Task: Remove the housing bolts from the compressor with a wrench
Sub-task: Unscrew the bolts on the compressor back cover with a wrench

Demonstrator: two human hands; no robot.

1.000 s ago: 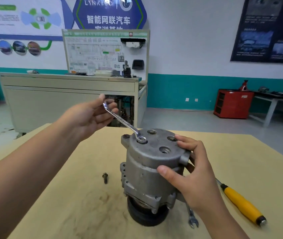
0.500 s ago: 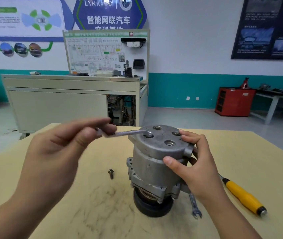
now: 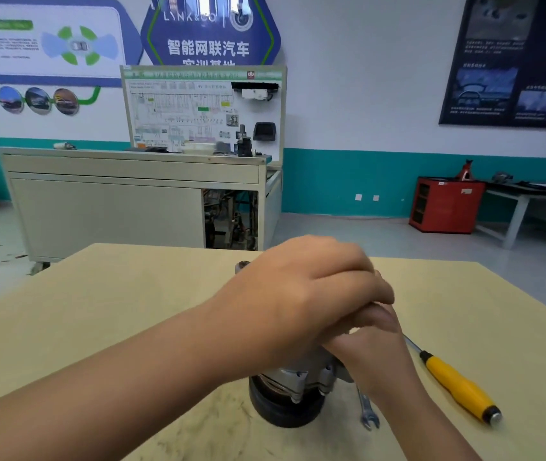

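Observation:
The grey compressor (image 3: 286, 377) stands upright on its black pulley on the table (image 3: 98, 311). Only its lower rim and one top lug show. My left hand (image 3: 301, 294) reaches across the top of the housing from the left, fingers curled, and covers the bolts. The wrench it holds is hidden under it. My right hand (image 3: 375, 357) grips the housing's right side, and my left hand overlaps its fingers.
A second open-ended wrench (image 3: 366, 410) lies on the table by the pulley, under my right wrist. A yellow-handled screwdriver (image 3: 458, 387) lies further right. Beyond the table's far edge stand a grey training bench (image 3: 132, 201) and a red cabinet (image 3: 444, 204).
My left hand has swung the wrench round from the left, over the compressor top towards the right. It now hides the housing, the wrench and the loose bolt. My right hand keeps its grip.

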